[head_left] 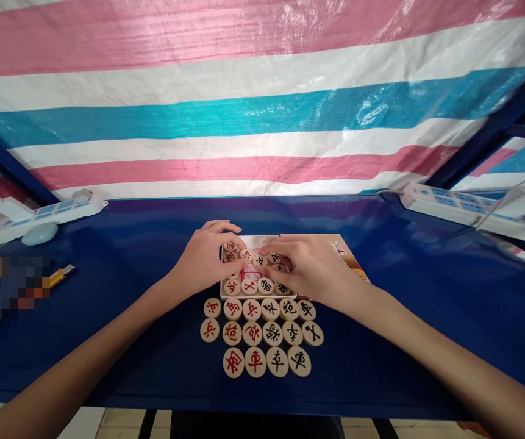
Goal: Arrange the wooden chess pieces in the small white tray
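Observation:
A small white box (262, 240) lies on the blue table (403, 317), with round wooden chess pieces (249, 285) inside it. My left hand (205, 259) curls over the box's left side, its fingertips closed on a piece near the far edge. My right hand (308, 268) reaches in from the right, its fingers pinched among the pieces in the box. In front of the box, several more pieces (262, 335) with red and black characters lie face up in three rows. The box lid (342, 250) shows partly behind my right hand.
White power strips lie at the back left (42, 213) and back right (463, 207). A pale blue mouse (39, 233) and a yellow utility knife (60, 275) sit at the left. A striped tarp (262, 110) hangs behind the table.

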`<state>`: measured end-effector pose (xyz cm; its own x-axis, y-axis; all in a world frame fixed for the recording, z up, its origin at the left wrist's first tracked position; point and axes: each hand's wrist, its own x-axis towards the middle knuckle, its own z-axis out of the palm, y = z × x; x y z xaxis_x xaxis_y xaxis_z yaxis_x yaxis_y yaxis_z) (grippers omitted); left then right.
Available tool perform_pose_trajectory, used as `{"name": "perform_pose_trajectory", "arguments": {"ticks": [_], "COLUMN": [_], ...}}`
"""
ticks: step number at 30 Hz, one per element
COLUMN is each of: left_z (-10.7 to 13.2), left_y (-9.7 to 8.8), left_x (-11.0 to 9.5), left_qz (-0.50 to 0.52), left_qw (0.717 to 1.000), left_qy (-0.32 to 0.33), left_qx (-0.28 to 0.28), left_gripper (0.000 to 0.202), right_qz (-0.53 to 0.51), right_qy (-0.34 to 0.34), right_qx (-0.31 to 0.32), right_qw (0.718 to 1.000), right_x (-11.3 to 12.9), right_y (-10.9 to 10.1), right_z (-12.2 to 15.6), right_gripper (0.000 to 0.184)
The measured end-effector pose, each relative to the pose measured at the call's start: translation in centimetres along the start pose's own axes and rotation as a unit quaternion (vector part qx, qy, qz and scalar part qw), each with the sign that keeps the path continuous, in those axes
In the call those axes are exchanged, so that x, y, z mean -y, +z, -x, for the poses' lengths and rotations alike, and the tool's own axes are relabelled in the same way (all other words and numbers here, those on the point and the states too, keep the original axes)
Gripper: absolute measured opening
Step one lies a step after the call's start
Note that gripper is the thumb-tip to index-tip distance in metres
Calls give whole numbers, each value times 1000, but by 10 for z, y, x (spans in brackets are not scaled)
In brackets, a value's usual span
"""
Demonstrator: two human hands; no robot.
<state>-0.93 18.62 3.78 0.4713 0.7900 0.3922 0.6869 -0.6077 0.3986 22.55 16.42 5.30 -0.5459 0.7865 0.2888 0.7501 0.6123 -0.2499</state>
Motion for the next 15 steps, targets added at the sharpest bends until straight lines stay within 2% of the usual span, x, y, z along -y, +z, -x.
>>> {"name": "perform_pose_trajectory", "arguments": {"ticks": [4, 9, 15], "left_z": [3, 7, 7], "left_y": [-4, -7, -8], "left_x": [-8, -11, -8], "left_qz": [-9, -39, -33], "left_qw": [999, 995, 996], "left_qy": [22, 61, 58], "left_qx": [-37, -67, -51], "left_gripper": [11, 12, 11], "right_qz": [6, 25, 3], "right_qy": [-1, -1, -49], "right_qx": [-34, -61, -4], "right_qw": [999, 998, 999], "right_x": [0, -2, -6], "right_y": [-7, -14, -6], "right_z": [2, 5, 5], "right_gripper": [16, 23, 22]}}
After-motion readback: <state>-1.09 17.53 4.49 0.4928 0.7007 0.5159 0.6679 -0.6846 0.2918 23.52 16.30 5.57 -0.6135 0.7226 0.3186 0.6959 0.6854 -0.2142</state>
